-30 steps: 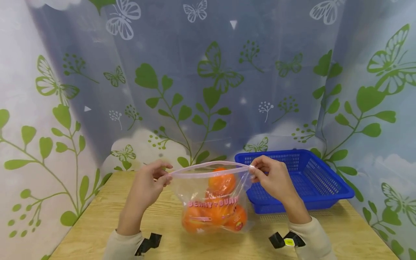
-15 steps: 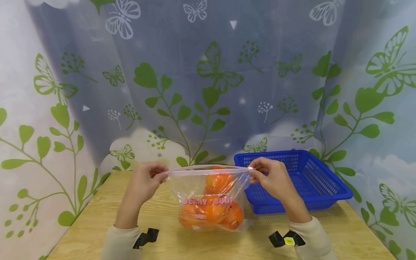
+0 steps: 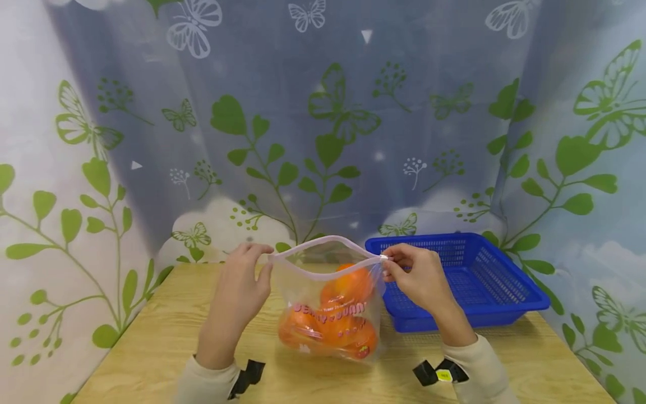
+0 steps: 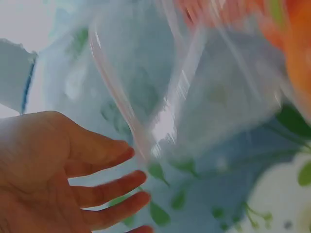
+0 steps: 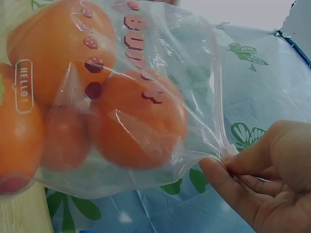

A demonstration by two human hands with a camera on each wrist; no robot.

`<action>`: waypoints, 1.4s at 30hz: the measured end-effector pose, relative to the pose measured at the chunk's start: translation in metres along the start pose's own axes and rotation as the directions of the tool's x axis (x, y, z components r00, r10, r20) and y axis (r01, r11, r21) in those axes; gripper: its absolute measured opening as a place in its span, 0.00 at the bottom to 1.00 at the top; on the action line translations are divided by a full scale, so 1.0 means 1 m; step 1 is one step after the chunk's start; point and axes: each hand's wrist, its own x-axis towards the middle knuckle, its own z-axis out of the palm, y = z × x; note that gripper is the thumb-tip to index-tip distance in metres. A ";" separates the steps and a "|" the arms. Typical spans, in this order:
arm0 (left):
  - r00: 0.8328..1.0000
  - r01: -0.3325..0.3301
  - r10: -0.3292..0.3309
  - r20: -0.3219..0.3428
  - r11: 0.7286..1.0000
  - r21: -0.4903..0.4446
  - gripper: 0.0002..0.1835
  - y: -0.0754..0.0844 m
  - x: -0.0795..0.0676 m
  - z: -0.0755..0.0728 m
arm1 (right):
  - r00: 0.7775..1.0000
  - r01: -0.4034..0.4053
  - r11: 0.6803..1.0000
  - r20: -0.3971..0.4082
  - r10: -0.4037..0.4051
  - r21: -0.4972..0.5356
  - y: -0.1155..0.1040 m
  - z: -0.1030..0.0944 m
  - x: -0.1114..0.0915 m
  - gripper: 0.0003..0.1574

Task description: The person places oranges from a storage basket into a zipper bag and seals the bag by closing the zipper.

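Observation:
A clear zip bag [image 3: 298, 289] with pink lettering stands upright on the table, several oranges [image 3: 348, 289] inside it. Its pink-edged mouth gapes in the middle. At the right corner of the mouth, my right hand [image 3: 424, 280] pinches the bag by a small white slider [image 5: 230, 150] between thumb and index finger. My left hand [image 3: 237, 303] is at the opposite corner. In the left wrist view its fingers [image 4: 114, 191] are loosely extended, thumb and fingers apart, with the tips right beside the bag's corner.
A blue plastic basket [image 3: 414, 322] with perforated walls stands right behind the bag, next to my right hand. The light wooden table [image 3: 151, 336] reaches back to a patterned cloth [image 3: 272, 140] that hangs on three sides.
The bag's mouth, nearly flat half a second ago, has spread wide. My left hand has moved right and its fingers have loosened from the corner. The right hand keeps its pinch.

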 end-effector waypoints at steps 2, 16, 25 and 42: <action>0.999 -0.043 0.042 -0.028 0.999 -0.019 0.12 0.020 -0.002 0.004 | 1.000 -0.009 1.000 -0.001 0.009 -0.002 -0.001 0.001 0.000 0.07; 0.890 -0.242 0.221 0.399 0.970 0.003 0.13 0.115 0.044 0.044 | 0.998 0.054 0.999 0.011 -0.054 0.001 -0.003 0.005 0.006 0.08; 0.826 -0.283 0.167 0.538 0.949 0.139 0.10 0.139 0.070 0.060 | 0.999 0.052 0.998 0.002 -0.052 0.021 -0.005 0.001 0.007 0.10; 0.832 -0.278 0.089 0.547 0.921 0.273 0.06 0.146 0.082 0.076 | 1.000 0.015 0.998 0.013 -0.016 0.056 -0.005 0.003 0.005 0.17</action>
